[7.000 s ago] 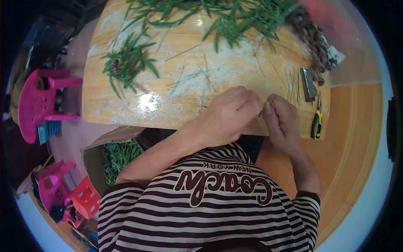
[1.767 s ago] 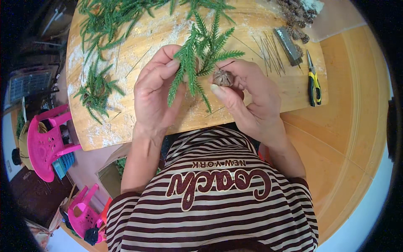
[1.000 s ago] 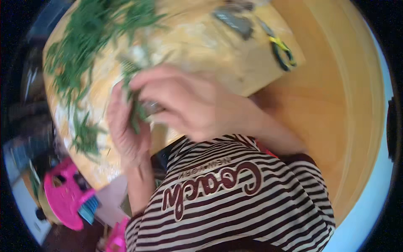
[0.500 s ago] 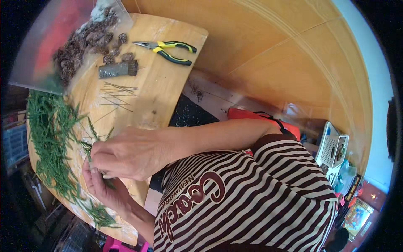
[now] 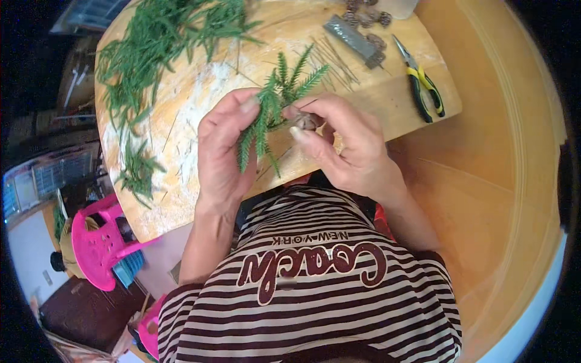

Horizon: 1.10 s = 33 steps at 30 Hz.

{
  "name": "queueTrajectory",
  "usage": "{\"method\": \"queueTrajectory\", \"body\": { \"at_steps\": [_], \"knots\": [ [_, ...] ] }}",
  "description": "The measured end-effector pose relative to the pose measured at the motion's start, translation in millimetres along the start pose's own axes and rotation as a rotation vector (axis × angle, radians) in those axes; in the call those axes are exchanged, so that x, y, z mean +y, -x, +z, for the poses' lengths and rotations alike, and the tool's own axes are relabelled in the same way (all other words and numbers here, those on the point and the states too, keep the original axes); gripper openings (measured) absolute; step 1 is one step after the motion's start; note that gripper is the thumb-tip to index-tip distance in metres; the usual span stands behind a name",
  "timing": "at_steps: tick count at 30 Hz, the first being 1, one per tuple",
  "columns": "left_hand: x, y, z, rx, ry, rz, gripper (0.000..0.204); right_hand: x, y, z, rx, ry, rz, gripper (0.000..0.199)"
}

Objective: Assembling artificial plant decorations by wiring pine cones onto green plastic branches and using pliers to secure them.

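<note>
Between my hands, over the near part of the wooden table point(image 5: 387, 100), is a sprig of green artificial pine point(image 5: 264, 115) with several needled tips fanning out. My left hand point(image 5: 224, 139) pinches it from the left between thumb and fingers. In the fingertips of my right hand point(image 5: 354, 139) is a small brown pinecone point(image 5: 307, 121), held against the right side of the sprig. Part of the sprig's stem is hidden by the fingers and needles.
A heap of green pine sprigs point(image 5: 154, 45) covers the far left of the table. Loose thin wires point(image 5: 336, 65) lie beyond my right hand, beside a wrapped wire bundle point(image 5: 351, 37). Yellow-and-black pliers point(image 5: 422, 85) rest at the right edge. A pink chair point(image 5: 97, 245) stands at lower left.
The view has turned, so the table now lies ahead. My hands, overlapping before, are now apart on either side of the sprig, and the pinecone in my right fingers has come into sight.
</note>
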<state>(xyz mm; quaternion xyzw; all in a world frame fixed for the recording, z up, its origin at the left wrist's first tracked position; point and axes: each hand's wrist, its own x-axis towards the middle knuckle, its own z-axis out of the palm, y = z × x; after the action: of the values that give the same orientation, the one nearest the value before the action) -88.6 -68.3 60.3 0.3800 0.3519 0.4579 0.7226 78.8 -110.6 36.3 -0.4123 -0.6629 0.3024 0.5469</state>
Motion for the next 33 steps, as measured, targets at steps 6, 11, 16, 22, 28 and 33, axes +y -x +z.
{"method": "queueTrajectory", "body": {
  "at_steps": [6,11,16,22,28,33],
  "knots": [
    [1.1,1.1,-9.3,-0.035,0.107,0.035,0.019,4.2,-1.2,3.9,-0.049,0.028,-0.004,0.024],
    [2.7,4.1,-11.8,0.027,0.030,0.035,0.022,2.9,-2.9,6.6,-0.079,0.036,0.008,0.022],
    [3.7,6.0,-15.2,0.059,0.010,0.081,0.020,-0.7,-4.2,9.9,-0.088,-0.014,0.100,0.022],
    [3.6,8.3,-17.7,0.109,-0.047,0.109,0.018,0.7,-5.3,14.5,-0.106,-0.013,0.137,0.023],
    [3.6,11.5,-15.2,0.103,-0.066,0.110,0.016,2.0,-11.3,15.0,-0.082,0.055,0.028,0.020],
    [1.7,12.2,-15.3,0.093,-0.159,0.123,0.014,3.6,-18.9,13.8,-0.142,0.226,-0.113,0.018]
  ]
}}
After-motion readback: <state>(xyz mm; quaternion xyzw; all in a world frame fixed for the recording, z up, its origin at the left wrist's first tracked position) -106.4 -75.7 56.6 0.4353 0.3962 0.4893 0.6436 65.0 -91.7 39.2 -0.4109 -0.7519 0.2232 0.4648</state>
